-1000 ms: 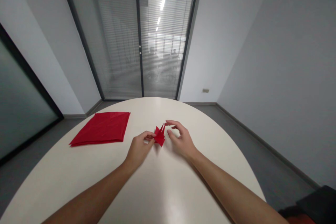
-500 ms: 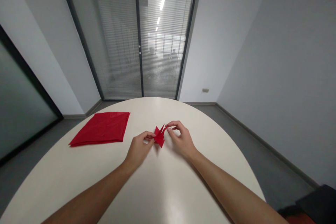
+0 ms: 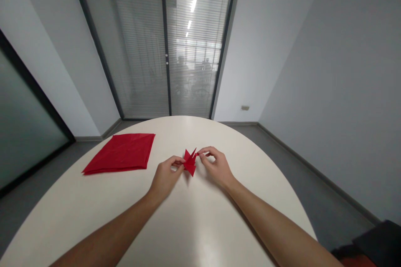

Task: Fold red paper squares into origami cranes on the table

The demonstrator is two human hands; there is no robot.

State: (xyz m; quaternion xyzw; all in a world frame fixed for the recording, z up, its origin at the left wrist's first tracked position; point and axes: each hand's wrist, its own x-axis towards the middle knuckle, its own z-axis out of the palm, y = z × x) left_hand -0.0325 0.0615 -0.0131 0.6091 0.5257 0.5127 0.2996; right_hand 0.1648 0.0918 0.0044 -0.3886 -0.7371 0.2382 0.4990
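Note:
A small red origami crane (image 3: 189, 163) with several pointed flaps is between my two hands, just above the table. My left hand (image 3: 169, 174) pinches its left side between thumb and fingers. At its right, my right hand (image 3: 216, 164) grips a thin pointed tip of the same paper with thumb and forefinger. The fingertips cover the very end of that tip. One slender point stands up free in the middle, and a wider flap hangs down at the front.
A flat stack of red paper (image 3: 122, 153) lies on the round white table (image 3: 163, 233) to the left. A dark object (image 3: 377, 242) is at the lower right, beyond the table's edge. Glass panels with blinds (image 3: 140, 50) stand behind the table.
The tip in my right fingers has bent lower, from slanting upward to nearly level. My right fingertips have dropped slightly. My left hand keeps its hold in the same place.

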